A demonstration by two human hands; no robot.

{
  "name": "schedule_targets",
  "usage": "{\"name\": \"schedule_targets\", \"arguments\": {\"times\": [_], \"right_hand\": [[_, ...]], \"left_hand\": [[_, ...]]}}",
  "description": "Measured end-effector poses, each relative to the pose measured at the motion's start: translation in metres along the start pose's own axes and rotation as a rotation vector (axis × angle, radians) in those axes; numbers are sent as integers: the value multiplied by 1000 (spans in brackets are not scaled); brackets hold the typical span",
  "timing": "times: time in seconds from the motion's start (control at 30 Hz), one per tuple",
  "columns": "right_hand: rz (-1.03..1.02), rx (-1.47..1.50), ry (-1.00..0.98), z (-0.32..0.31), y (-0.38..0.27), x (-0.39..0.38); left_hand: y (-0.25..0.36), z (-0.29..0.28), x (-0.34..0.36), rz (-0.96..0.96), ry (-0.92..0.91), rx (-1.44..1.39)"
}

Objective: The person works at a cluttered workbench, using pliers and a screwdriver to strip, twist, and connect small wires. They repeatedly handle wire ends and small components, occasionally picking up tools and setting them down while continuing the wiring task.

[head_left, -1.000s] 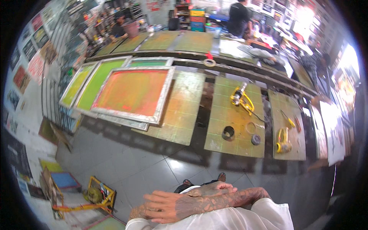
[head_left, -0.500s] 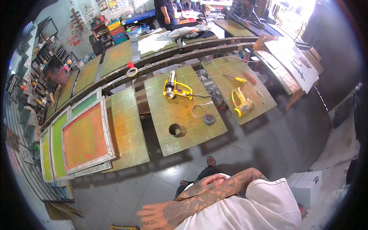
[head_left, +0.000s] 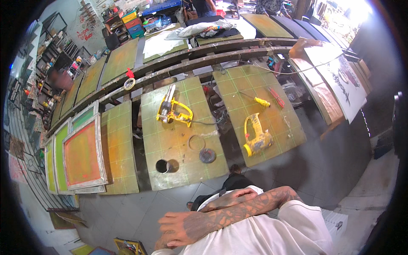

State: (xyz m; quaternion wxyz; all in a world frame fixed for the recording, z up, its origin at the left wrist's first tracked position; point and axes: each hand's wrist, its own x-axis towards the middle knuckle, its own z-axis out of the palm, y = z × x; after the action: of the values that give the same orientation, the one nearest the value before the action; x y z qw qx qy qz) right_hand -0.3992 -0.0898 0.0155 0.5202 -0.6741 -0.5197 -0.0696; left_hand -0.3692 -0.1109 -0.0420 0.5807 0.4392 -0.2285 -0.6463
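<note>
Crossed forearms (head_left: 246,212) before a row of boards

A grey tiled floor (head_left: 127,216) spreads under everything. Dark rails (head_left: 238,55) run across the room, and boards line both sides of them. On the near side, the middle board (head_left: 159,138) and the right board (head_left: 236,97), both greenish with grid lines, lie just beyond the person; the left board (head_left: 119,157) is tinged orange. Framed screens (head_left: 83,155), green and red-orange, overlap at its left edge. A white sheet (head_left: 333,78) leans at far right. Below, a white shirt (head_left: 255,233) shows behind the arms.

The right hand (head_left: 174,227) rests over the left forearm, its fingers loosely extended and slightly apart, gripping no tool. The left hand (head_left: 240,195) lies against the far side of the right forearm, partly hidden; how far its fingers are curled, I cannot tell.

A yellow heat gun (head_left: 258,139) lies on the right board, the nearest tool to the hands. A second gun (head_left: 165,112), with a metal nozzle, lies on the middle board. Beyond the first are a yellow-handled screwdriver (head_left: 262,102) and a red tool (head_left: 277,97). The middle board also bears a dark open cylinder (head_left: 161,166), a black roll (head_left: 207,156) and, touching or just beside the roll, a thin ring (head_left: 190,142).
</note>
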Motion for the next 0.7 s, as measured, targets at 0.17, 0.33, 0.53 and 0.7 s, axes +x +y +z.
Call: {"name": "schedule_targets", "arguments": {"times": [0.17,0.33,0.53,0.7], "right_hand": [[20,-55,19,-93,15,-40],[23,-10,-59,-155,29,-69],[30,45,-75,-197,48,-84],[35,85,-135,-223,65,-92]], "left_hand": [[39,-8,92,-6,-16,-29],[72,-17,153,14,-16,-56],[85,-31,192,-11,21,-93],[99,-48,216,-53,45,-94]]}}
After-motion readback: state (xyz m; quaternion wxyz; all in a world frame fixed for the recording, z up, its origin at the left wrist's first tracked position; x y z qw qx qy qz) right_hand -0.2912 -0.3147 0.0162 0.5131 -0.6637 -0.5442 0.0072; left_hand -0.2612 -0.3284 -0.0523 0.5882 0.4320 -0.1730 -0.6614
